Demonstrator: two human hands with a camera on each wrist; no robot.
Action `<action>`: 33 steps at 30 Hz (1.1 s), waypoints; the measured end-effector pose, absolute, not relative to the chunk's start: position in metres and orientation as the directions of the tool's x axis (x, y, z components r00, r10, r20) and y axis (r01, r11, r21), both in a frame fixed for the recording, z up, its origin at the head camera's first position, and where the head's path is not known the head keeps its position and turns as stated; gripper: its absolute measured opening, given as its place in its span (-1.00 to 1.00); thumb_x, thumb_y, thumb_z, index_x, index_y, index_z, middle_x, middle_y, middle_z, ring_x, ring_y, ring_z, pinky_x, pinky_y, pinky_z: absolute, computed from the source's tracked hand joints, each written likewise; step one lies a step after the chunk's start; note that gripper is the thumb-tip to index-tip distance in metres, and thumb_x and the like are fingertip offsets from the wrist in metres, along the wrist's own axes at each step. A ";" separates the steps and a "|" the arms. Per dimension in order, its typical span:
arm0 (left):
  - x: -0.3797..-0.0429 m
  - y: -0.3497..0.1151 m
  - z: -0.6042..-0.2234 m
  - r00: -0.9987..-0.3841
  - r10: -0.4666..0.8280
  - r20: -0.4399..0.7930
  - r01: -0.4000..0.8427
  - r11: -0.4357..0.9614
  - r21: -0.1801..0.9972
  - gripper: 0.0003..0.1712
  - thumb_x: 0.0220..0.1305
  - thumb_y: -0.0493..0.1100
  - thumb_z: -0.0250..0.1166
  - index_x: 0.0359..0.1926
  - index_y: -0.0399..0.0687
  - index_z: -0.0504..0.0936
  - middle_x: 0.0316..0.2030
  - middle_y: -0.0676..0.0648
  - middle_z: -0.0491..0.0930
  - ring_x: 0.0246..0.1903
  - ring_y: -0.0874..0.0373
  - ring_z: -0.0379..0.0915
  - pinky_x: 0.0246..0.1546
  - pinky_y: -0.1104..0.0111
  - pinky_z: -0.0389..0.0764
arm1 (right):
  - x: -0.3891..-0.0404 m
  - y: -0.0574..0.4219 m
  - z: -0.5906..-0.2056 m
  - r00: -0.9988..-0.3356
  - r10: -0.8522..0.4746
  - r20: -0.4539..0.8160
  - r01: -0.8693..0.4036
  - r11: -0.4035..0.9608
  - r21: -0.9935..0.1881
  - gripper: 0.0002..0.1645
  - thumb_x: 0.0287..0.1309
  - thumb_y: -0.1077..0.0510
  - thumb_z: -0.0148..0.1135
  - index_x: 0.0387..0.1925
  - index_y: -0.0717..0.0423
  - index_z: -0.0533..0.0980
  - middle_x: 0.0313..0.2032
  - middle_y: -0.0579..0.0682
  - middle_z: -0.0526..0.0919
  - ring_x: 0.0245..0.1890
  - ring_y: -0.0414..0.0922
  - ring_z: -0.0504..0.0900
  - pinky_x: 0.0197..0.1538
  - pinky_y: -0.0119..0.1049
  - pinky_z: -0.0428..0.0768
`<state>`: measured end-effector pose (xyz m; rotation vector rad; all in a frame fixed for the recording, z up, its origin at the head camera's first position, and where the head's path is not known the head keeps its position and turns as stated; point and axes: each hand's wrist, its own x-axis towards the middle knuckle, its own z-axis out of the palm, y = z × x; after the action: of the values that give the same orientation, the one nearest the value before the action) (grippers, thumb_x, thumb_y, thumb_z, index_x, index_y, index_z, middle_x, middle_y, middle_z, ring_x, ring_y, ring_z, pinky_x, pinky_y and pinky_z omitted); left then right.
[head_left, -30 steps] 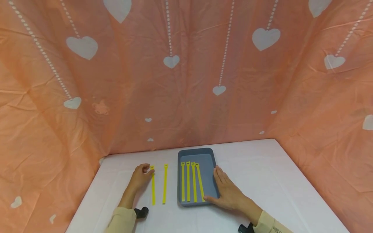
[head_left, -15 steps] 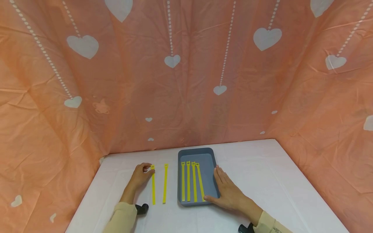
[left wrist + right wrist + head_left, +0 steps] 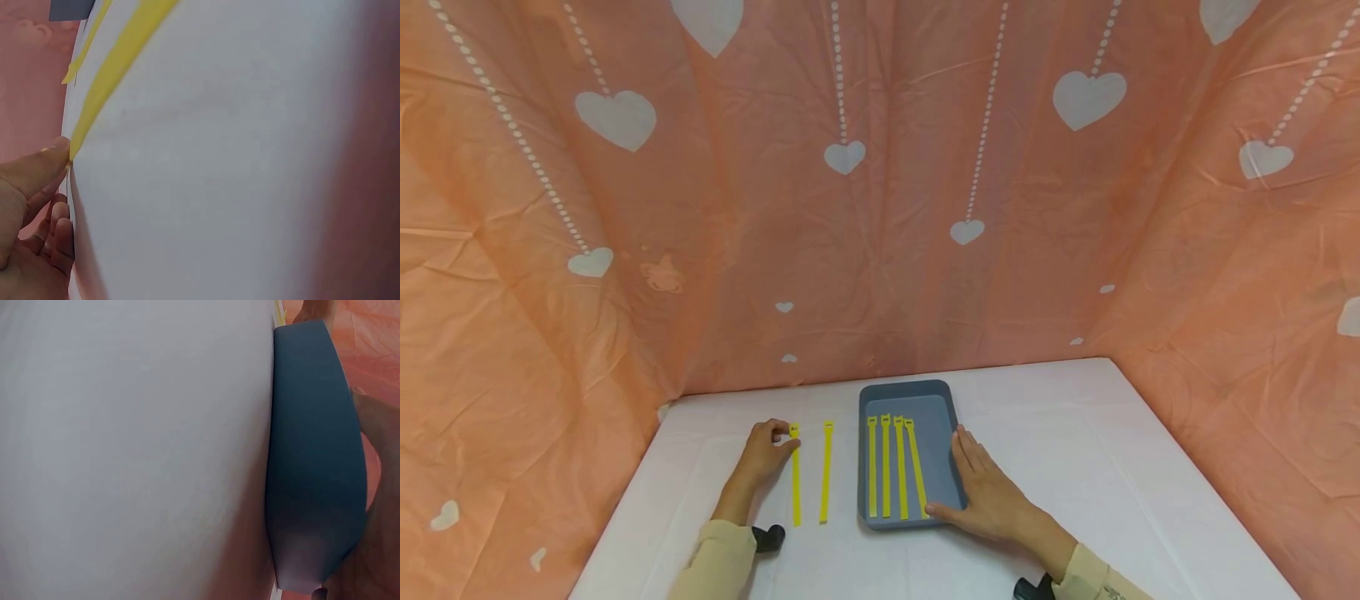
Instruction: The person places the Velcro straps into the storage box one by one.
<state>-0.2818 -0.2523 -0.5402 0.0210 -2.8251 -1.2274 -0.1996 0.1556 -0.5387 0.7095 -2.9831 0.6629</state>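
My left hand (image 3: 765,450) pinches the slotted head of a yellow cable tie (image 3: 796,487), a flat strap lying lengthwise on the white table. In the left wrist view, thumb and fingertips meet at the end of this cable tie (image 3: 115,69). A second yellow cable tie (image 3: 826,475) lies just right of it. Farther right is a grey-blue tray (image 3: 936,400), with several yellow ties side by side in it, the rightmost slanted. My right hand (image 3: 988,496) rests on the tray's near right corner, fingers straight along the side, thumb over the rim. The right wrist view shows the tray's outer wall (image 3: 315,437).
The white table (image 3: 1075,433) stretches to both sides of the tray. An orange curtain with white hearts (image 3: 880,275) closes off the back and sides. Black wrist mounts (image 3: 767,538) sit at both cuffs.
My left thumb and fingers have closed slightly at the head of the left tie, which still lies in place. The right hand and tray stay put; the head view shifts slightly.
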 end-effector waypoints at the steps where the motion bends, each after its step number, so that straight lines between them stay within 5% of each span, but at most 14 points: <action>1: -0.282 -0.252 -0.540 -0.998 -0.038 0.053 0.012 0.684 0.730 -0.66 0.41 -0.29 0.43 0.08 -0.43 0.60 0.04 -0.38 0.49 0.05 -0.22 0.48 0.18 -0.07 0.54 | -0.200 0.155 -0.539 -0.898 -0.428 0.099 -0.430 0.808 -0.403 0.51 0.26 -0.61 0.23 0.66 0.45 -0.08 0.69 0.37 -0.12 0.70 0.25 -0.07 0.67 0.15 0.08; 9: -0.282 -0.251 -0.542 -0.996 -0.053 0.073 0.017 0.681 0.732 -0.78 0.39 -0.32 0.44 -0.09 -0.39 0.61 -0.05 -0.32 0.46 -0.04 -0.14 0.44 0.09 0.01 0.50 | -0.199 0.156 -0.537 -0.903 -0.420 0.092 -0.419 0.809 -0.412 0.51 0.25 -0.61 0.23 0.67 0.45 -0.08 0.69 0.36 -0.13 0.70 0.25 -0.07 0.67 0.16 0.08; 18: -0.281 -0.252 -0.544 -0.994 -0.091 0.054 -0.022 0.675 0.737 -0.81 0.42 -0.27 0.41 -0.14 -0.38 0.64 0.04 -0.38 0.51 0.04 -0.22 0.50 0.21 -0.10 0.52 | -0.200 0.155 -0.538 -0.902 -0.422 0.094 -0.421 0.808 -0.413 0.51 0.26 -0.61 0.21 0.66 0.45 -0.09 0.69 0.36 -0.13 0.70 0.25 -0.08 0.67 0.14 0.06; 33: -0.273 -0.259 -0.536 -0.997 -0.080 0.013 -0.040 0.633 0.773 -0.73 0.48 -0.22 0.36 0.02 -0.39 0.67 -0.07 -0.25 0.67 0.01 -0.14 0.57 0.14 -0.02 0.59 | -0.201 0.155 -0.540 -0.898 -0.427 0.101 -0.430 0.807 -0.404 0.51 0.27 -0.61 0.21 0.66 0.47 -0.09 0.69 0.37 -0.14 0.70 0.26 -0.08 0.67 0.14 0.06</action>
<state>-0.2731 -0.2588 -0.5356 0.1031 -2.7971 -1.3219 -0.2008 0.1554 -0.5397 0.7070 -2.9814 0.6685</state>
